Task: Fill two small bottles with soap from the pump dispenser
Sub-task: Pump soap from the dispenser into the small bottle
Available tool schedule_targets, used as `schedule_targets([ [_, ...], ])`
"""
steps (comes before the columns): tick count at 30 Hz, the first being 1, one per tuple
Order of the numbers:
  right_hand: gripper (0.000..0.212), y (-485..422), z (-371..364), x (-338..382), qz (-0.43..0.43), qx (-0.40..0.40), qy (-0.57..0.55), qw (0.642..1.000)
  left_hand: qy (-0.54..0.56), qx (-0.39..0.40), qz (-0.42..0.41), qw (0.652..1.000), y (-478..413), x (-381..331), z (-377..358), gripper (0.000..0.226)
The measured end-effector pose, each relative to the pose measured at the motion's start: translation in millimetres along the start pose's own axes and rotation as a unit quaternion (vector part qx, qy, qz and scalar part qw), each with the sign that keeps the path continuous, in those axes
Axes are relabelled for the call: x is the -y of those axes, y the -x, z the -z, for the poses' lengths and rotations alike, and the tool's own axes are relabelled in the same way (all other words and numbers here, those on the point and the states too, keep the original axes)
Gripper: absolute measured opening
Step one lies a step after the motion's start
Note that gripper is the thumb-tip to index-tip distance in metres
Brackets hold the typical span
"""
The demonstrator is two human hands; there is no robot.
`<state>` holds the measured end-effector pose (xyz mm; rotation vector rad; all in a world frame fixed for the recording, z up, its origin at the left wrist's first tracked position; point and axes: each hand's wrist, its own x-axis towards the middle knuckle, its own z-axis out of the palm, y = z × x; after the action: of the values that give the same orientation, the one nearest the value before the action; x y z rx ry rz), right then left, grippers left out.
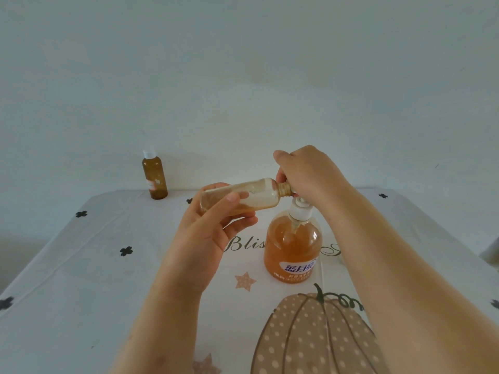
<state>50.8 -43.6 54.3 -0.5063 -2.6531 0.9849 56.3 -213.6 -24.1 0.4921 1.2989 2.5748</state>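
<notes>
My left hand (216,228) grips a small clear bottle (256,194) and holds it almost level above the table. Its uncapped neck points right, against the pump head. A little amber soap lies along its lower side. My right hand (305,171) covers the pump head of the dispenser (294,247), fingers curled over it. The dispenser is a round bottle of orange soap with a white collar, standing mid-table. A second small brown bottle (155,176) with a white cap stands upright at the table's far left edge.
The table wears a white cloth (81,265) printed with black clovers, stars, script lettering and a dotted pumpkin (310,336). A plain wall rises right behind the far edge. A pale object (490,252) shows at the right border.
</notes>
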Motion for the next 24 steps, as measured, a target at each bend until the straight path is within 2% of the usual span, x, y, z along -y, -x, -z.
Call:
schedule_targets([
  [10, 0.044, -3, -11, -10, 0.001, 0.000, -0.004, 1.000, -0.018, -0.004, 0.002, 1.000, -4, 4, 7, 0.042],
  [18, 0.047, -1, -9, -10, -0.005, -0.001, -0.005, 1.000, -0.020, -0.005, 0.004, 1.000, -4, 4, 7, 0.033],
  [24, 0.046, -2, -6, -5, -0.010, -0.006, 0.007, 1.000, -0.008, -0.004, 0.002, 1.000, -2, 1, 3, 0.045],
])
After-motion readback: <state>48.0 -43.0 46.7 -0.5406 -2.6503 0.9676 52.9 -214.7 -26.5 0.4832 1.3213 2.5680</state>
